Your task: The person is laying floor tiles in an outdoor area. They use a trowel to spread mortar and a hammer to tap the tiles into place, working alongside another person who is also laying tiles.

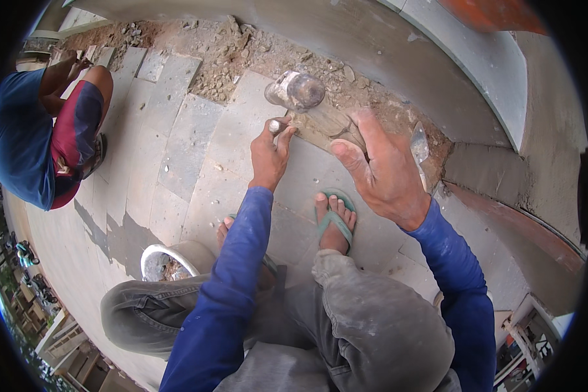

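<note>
In my right hand (392, 173) is a hammer, its worn, rounded metal head (297, 90) raised over the edge of the paving. The hammer's handle (333, 124) runs back between my thumb and fingers, slightly blurred. My left hand (271, 153) is closed around a chisel (274, 126), whose pale round end sticks up from my fist, close below the hammer head. The chisel's lower end is hidden. Beneath both hands lie grey paving tiles (242, 130), bordered by a strip of broken rubble and soil (219, 59).
A trowel (419, 144) stands beside my right hand. The smooth wall (372, 59) rises behind the rubble. A white bucket (196, 255) with debris sits by my left knee. At the left, another person (29, 134) squats on the tiles near a wet patch (127, 238).
</note>
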### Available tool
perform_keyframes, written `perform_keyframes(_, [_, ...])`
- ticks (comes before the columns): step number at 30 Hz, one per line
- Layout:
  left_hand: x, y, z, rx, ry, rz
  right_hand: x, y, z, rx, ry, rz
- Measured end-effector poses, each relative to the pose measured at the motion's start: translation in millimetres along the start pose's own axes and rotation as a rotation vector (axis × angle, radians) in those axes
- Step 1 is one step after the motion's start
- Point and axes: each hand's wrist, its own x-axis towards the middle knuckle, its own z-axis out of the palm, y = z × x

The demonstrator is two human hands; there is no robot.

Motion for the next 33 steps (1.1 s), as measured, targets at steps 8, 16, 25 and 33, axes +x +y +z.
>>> perform_keyframes(8, [-15, -2, 11, -0.154, -0.056, -0.017, -9, 10, 22, -0.435, -0.496, 0.227])
perform_keyframes(16, [-25, -9, 22, -0.236, 0.052, 0.074, -50, 15, 41, -0.400, -0.288, -0.114])
perform_keyframes(25, [-40, -27, 32, -0.263, 0.106, 0.100, -51, 26, 44, -0.511, -0.470, 0.108])
perform_keyframes(33, [-46, -20, 36, -0.237, 0.129, 0.082, -64, 24, 42, -0.253, -0.241, -0.273])
